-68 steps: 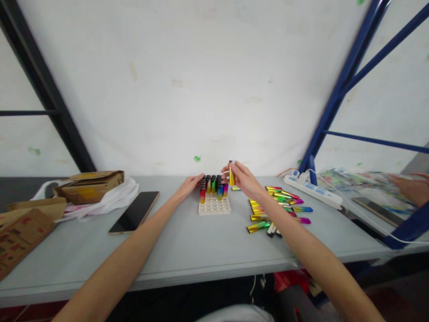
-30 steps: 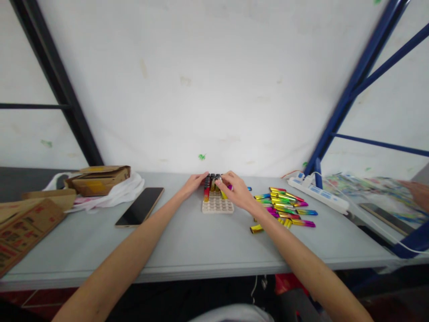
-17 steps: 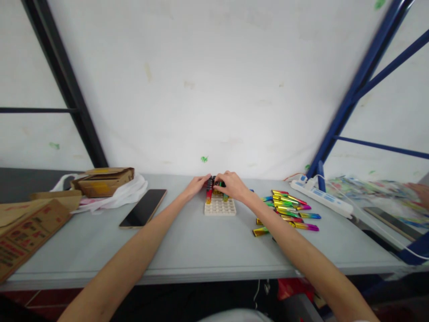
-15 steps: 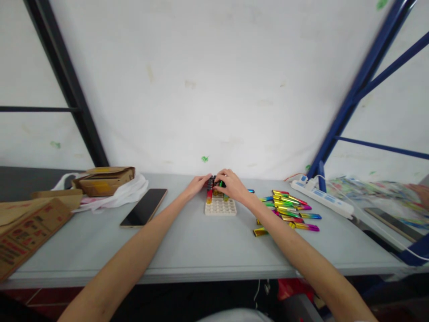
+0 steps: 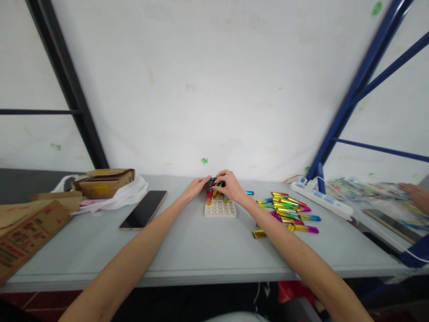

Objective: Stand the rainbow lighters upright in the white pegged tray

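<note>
A cream-coloured tray with rows of holes (image 5: 220, 210) lies at the middle of the table. Upright shiny coloured pieces with black tops (image 5: 209, 193) stand in its back part. My left hand (image 5: 197, 188) touches the black tops from the left, its fingers close together. From the right, my right hand (image 5: 231, 185) reaches over the tray with thumb and fingers pinched around a small dark piece; its exact shape is hidden. A loose pile of shiny multicoloured pieces (image 5: 288, 210) lies to the right, partly behind my right forearm.
On the left are a black phone (image 5: 144, 209), a white plastic bag (image 5: 130, 191), a small open carton (image 5: 105, 183) and a larger cardboard box (image 5: 31, 230). A white power strip (image 5: 321, 198) lies at right. Another person's hand (image 5: 415, 194) shows at the far right edge.
The view has shifted very slightly. My hands remain at the back of the tray, with only small finger movement. The other person's hand at far right has moved slightly left.
</note>
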Demonstrator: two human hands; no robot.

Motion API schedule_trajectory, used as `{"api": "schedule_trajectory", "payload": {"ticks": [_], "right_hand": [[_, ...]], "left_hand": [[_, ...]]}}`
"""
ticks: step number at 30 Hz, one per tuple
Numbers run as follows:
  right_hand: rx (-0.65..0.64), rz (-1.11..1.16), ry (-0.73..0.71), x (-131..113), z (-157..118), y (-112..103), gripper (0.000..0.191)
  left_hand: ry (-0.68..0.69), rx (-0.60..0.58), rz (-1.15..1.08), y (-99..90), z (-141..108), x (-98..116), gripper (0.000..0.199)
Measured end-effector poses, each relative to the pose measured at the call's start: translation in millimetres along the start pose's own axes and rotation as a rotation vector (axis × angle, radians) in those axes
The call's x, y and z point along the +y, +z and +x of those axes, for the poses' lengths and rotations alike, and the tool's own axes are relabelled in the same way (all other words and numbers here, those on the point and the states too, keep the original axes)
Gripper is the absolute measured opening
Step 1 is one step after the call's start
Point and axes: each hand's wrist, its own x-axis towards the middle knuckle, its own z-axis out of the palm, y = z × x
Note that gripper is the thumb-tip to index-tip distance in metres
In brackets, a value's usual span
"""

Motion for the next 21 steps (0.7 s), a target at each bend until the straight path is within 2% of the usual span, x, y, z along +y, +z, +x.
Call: {"api": "schedule_trajectory", "payload": {"ticks": [5, 9, 12, 15, 18, 21], "right_hand": [[-0.077, -0.066, -0.014, -3.1, 1.9, -4.6, 0.016], [-0.106, -0.064, -0.048, -10.1, 7.1, -21.1, 0.026], [-0.047, 0.026, -0.050, -13.2, 4.6, -46.6, 0.027], [-0.022, 0.062, 0.040, -11.5, -9.1, -81.6, 0.029], [-0.024, -0.044, 0.218, -5.1, -32.4, -114.7, 0.040], [-0.114, -0.173, 0.297, 4.9, -57.5, -135.7, 0.051]], "left_hand": [[-0.004, -0.002, 0.004, -0.9, 0.3, -0.6, 0.062], [-0.034, -0.006, -0.054, 0.3, -0.4, -0.3, 0.062], [-0.076, -0.014, -0.141, 2.3, -1.8, 1.2, 0.062], [-0.104, -0.012, -0.180, 3.8, -3.0, 2.8, 0.062], [-0.123, -0.012, -0.198, 4.0, -3.8, 4.5, 0.063], [-0.122, -0.008, -0.208, 3.8, -4.5, 6.7, 0.060]]}}
